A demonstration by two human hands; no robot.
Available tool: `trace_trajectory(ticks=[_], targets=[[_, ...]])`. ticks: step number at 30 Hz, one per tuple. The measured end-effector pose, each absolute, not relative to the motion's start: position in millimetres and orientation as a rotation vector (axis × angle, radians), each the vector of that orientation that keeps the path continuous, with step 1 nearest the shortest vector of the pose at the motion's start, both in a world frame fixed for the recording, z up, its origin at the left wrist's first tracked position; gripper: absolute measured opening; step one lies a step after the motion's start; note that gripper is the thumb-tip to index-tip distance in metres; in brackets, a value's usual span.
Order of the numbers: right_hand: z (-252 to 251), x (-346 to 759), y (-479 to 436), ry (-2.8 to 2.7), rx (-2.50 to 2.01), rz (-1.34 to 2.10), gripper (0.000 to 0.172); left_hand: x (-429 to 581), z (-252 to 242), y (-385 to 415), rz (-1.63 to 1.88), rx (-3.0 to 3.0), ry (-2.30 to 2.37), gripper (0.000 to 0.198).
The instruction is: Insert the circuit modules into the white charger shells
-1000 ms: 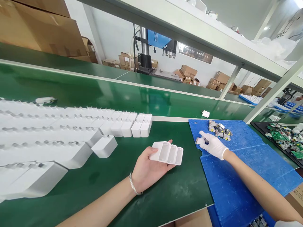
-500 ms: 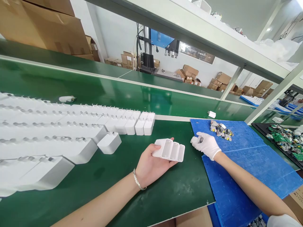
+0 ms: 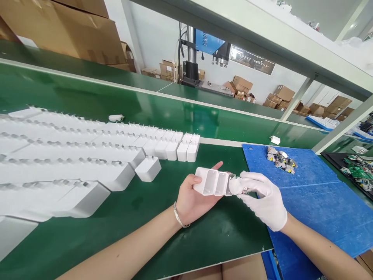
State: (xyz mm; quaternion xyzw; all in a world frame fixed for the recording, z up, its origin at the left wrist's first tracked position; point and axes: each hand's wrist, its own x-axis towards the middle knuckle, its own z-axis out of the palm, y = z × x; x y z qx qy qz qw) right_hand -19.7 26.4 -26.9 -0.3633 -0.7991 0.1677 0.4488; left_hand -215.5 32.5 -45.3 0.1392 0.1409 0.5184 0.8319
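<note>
Three white plastic charger housings (image 3: 212, 182) lie side by side in my bare left hand (image 3: 192, 200), held by the thumb and fingers with their open ends facing right. My right hand (image 3: 264, 198), in a white glove, pinches a small circuit board assembly (image 3: 237, 185) with a white wrapped part and metal bits. That assembly is at the mouth of the rightmost housing; how far it sits inside I cannot tell. On the blue sheet (image 3: 309, 202), beyond my right hand, lies a cluster of circuit board assemblies (image 3: 281, 159).
Rows of white charger housings with pins up (image 3: 67, 167) fill the left side, one block (image 3: 148, 169) standing apart. A single white charger (image 3: 275, 139) lies behind the blue sheet. A black tray (image 3: 335, 157) with green boards is far right. A shelf beam (image 3: 262, 35) crosses overhead.
My right hand has moved left from the blue sheet's edge, bringing the circuit board assembly to the rightmost housing. My left hand still holds the three housings. The view has shifted slightly.
</note>
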Motion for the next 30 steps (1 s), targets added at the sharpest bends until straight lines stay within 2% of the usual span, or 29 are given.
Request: trace_trajectory(ticks=[8, 20, 25, 30], targets=[[-32.6, -21.6, 21.8, -2.009, -0.811, 0.187, 0.021, -216.2, -48.6, 32.5, 1.106, 0.417, 0.248, 0.063], [-30.6, -24.4, 18.4, -2.008, -0.85, 0.211, 0.019, -218.2, -48.3, 29.3, 1.068, 0.485, 0.286, 0.065], [-32.4, -23.5, 16.9, -2.018, -0.832, 0.123, 0.029, -217.8, -48.7, 28.2, 1.058, 0.503, 0.272, 0.064], [-31.0, -21.4, 14.1, -1.993, -0.815, 0.144, 0.023, -218.4, -48.3, 29.0, 1.068, 0.491, 0.284, 0.066]])
